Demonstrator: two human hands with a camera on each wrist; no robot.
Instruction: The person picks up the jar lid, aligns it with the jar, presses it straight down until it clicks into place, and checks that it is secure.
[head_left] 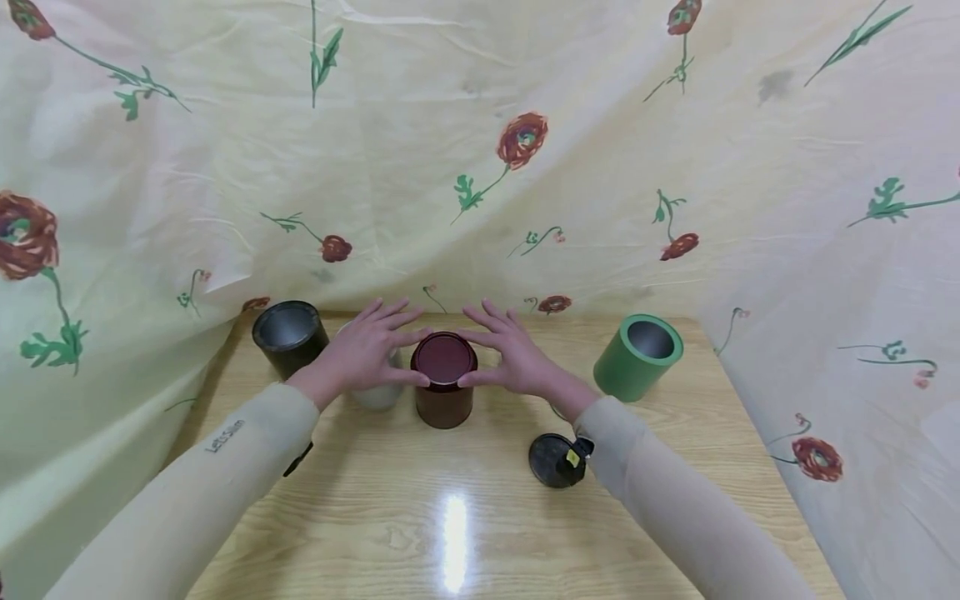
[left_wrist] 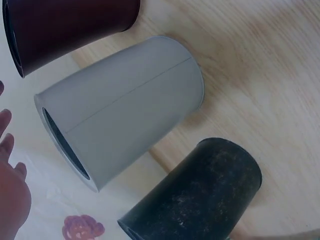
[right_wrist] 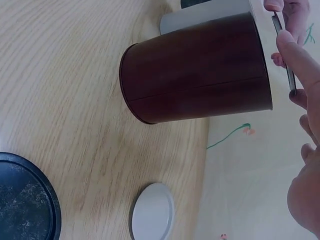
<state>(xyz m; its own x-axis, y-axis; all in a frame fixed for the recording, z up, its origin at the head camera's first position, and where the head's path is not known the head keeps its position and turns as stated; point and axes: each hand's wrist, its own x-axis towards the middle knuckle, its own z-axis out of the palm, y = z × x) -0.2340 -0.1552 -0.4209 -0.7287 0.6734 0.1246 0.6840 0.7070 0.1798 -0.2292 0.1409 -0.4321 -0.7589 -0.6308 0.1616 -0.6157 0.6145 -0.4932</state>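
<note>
A dark red lid (head_left: 444, 360) is held level over a dark red canister (head_left: 444, 410) that stands upright on the table. My left hand (head_left: 372, 348) pinches the lid's left side, and my right hand (head_left: 517, 357) pinches its right side, thumbs on the near rim. In the right wrist view the lid (right_wrist: 285, 52) appears edge-on, a small gap away from the canister's mouth (right_wrist: 262, 60). A grey canister (left_wrist: 122, 107), uncovered, stands beneath my left hand. In the left wrist view, only part of the left hand (left_wrist: 12, 195) shows, at the left edge.
An open black canister (head_left: 288, 337) stands at the far left, an open green canister (head_left: 636, 367) at the right. A black lid (head_left: 550, 463) lies by the right wrist; a white lid (right_wrist: 153, 212) lies near it. Flowered cloth (head_left: 420, 183) hangs behind the table.
</note>
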